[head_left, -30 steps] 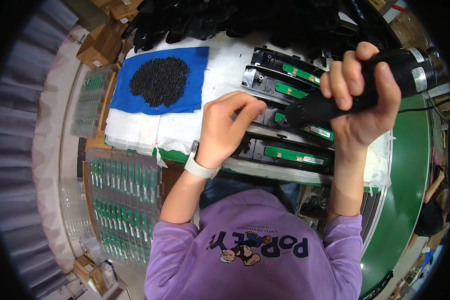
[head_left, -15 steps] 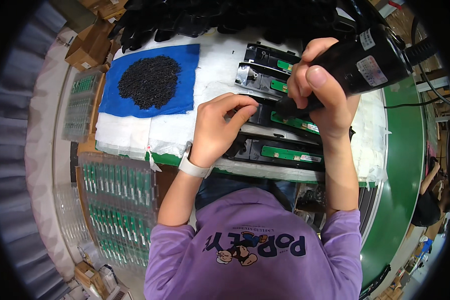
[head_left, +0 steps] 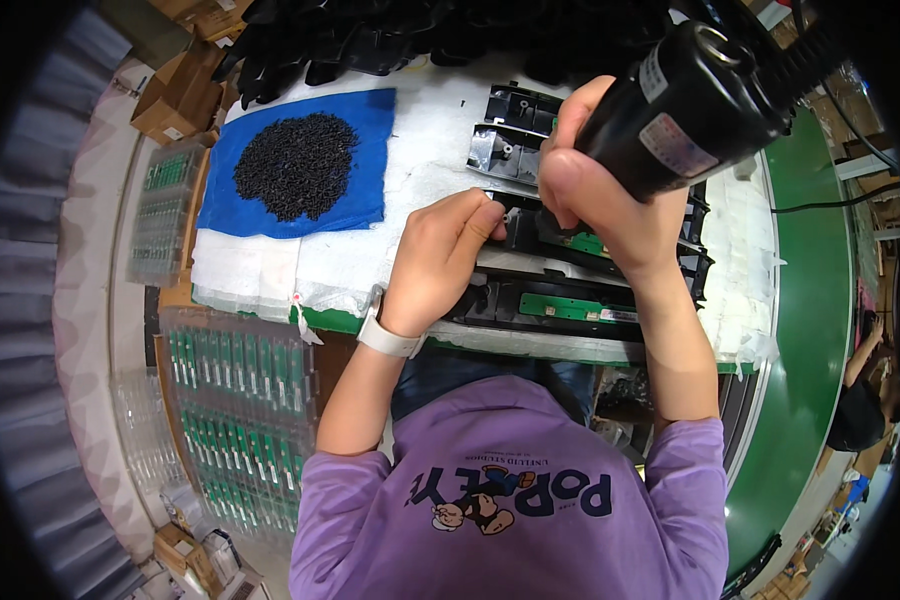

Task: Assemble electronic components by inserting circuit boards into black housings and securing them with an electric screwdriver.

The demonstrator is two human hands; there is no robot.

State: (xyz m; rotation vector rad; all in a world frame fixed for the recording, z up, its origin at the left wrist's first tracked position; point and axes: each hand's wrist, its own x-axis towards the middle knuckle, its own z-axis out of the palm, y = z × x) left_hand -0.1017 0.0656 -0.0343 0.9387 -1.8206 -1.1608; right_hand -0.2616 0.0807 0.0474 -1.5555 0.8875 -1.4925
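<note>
My right hand (head_left: 610,205) is wrapped round a thick black electric screwdriver (head_left: 660,125), which leans over a row of long black plastic housings; its tip is hidden behind the hand. Under it lies one housing (head_left: 532,232) with a green circuit board (head_left: 587,243) partly in sight. At that housing's left end my left hand (head_left: 438,255) is closed, thumb pressed to the forefinger; whatever the fingers pinch cannot be made out. Nearer to me is another housing (head_left: 485,298) holding a green board (head_left: 560,306). Two more housings (head_left: 505,150) lie farther back.
On the left, a heap of small black screws (head_left: 295,165) covers part of a blue cloth (head_left: 370,115). Black plastic parts (head_left: 420,35) are piled along the back. Clear trays of green boards (head_left: 240,400) stand left below the table. A cable (head_left: 835,205) trails at right.
My right hand has shifted left and swung the screwdriver more upright over the housing. My left hand has drawn back slightly to the left, its fingers curled more tightly.
</note>
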